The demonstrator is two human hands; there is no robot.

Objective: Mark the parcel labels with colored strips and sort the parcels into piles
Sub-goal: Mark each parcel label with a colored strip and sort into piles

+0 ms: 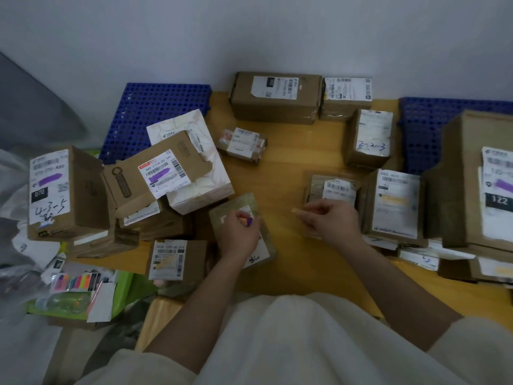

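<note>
The left hand (pixel 241 229) is curled over a flat brown parcel (pixel 244 232) near the middle of the yellow bench (pixel 291 151), pinching small purple and orange strips (pixel 248 220) at its fingertips. The right hand (pixel 330 220) pinches a pale strip (pixel 296 212) just left of a small parcel (pixel 331 190). Marked parcels are piled at left (pixel 68 190) and at right (pixel 477 184). A pad of coloured strips (pixel 76 282) lies at near left.

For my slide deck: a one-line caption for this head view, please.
Left hand holds colored strips over a parcel; right hand pinches one strip.
</note>
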